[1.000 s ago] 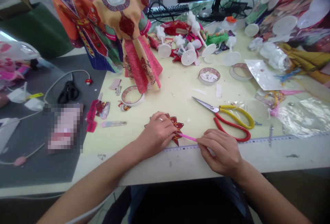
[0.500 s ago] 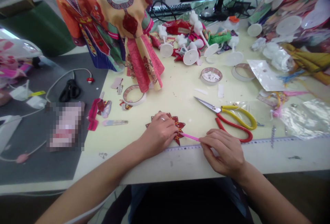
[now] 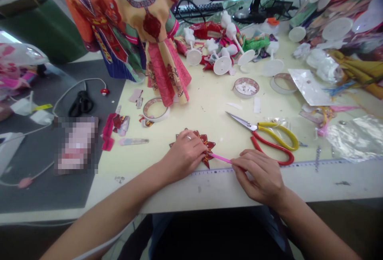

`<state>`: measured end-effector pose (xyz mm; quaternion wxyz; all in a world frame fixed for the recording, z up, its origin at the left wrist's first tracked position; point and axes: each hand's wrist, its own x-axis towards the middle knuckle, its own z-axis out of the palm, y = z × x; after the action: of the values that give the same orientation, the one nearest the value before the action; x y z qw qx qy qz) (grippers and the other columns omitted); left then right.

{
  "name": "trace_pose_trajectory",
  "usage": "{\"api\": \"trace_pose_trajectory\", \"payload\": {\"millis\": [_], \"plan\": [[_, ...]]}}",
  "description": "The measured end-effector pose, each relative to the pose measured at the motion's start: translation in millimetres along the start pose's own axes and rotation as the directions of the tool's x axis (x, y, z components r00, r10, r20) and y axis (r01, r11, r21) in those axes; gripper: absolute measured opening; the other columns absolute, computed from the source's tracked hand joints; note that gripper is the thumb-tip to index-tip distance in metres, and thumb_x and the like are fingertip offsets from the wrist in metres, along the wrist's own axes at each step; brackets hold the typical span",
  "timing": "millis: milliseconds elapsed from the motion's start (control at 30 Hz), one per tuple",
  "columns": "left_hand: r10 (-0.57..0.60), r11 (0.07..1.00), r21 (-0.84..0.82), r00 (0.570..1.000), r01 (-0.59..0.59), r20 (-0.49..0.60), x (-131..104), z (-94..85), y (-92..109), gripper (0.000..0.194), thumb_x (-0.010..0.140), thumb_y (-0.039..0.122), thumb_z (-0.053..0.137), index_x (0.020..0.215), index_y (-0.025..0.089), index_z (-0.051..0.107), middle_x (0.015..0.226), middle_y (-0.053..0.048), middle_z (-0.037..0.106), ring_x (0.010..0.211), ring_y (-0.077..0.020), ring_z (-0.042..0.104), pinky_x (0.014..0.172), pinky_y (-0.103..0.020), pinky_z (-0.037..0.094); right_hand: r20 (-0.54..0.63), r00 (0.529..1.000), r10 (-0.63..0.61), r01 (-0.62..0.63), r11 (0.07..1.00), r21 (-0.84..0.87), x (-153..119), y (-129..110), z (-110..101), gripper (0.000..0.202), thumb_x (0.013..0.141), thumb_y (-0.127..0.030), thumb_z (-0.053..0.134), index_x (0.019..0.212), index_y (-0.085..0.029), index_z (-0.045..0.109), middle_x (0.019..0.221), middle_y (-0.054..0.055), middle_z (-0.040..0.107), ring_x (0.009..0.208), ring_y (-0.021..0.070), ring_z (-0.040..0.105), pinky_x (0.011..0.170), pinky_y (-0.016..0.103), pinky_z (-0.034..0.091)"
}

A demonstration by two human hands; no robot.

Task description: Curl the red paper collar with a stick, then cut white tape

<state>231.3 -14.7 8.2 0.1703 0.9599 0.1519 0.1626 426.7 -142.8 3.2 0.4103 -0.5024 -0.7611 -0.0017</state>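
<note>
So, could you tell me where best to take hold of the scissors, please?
Probably by the yellow and red loop handles of the scissors, coming from the right. The loops lie flat and open toward the right hand, while the closed blades point left and away.

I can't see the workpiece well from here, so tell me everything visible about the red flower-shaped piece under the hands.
The red flower-shaped piece lies flat on the cream table near its front edge. It looks like printed paper or card, dark red pointed petals with gold edging. The left hand presses on it and covers most of it. A thin pink strip, pinched by the right hand, meets its right petals.
</note>
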Motion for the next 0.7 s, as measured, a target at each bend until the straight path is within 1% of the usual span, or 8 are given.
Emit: {"api": "trace_pose_trajectory", "payload": {"millis": [333, 700], "plan": [[-0.051, 0.997, -0.054, 0.999, 0.051, -0.002, 1.6, 3.2, 1.2, 0.011, 0.086, 0.019, 0.050, 0.082, 0.017, 0.060, 0.081, -0.002, 0.062, 0.083, -0.0162, 0.050, 0.092, -0.037, 0.034, 0.000, 1.000, 0.013, -0.013, 1.000, 0.003, -0.3, -0.4, 0.0, 0.022, 0.068, 0.000, 0.061, 0.086, -0.012, 0.059, 0.067, 0.005, 0.060, 0.067, 0.0168, 0.056, 0.061, 0.032, 0.049], [-0.071, 0.992, -0.097, 0.996, 0.075, 0.045, 3.2, -2.6, 2.2, 0.010, 0.085, 0.019, 0.051, 0.083, 0.018, 0.060, 0.081, -0.002, 0.063, 0.082, -0.0161, 0.051, 0.092, -0.037, 0.033, -0.013, 1.000, 0.017, -0.017, 1.000, 0.010, -0.8, -0.5, -1.6, 0.023, 0.067, 0.000, 0.061, 0.087, -0.011, 0.059, 0.068, 0.006, 0.060, 0.068, 0.0171, 0.057, 0.061, 0.032, 0.050]]}}
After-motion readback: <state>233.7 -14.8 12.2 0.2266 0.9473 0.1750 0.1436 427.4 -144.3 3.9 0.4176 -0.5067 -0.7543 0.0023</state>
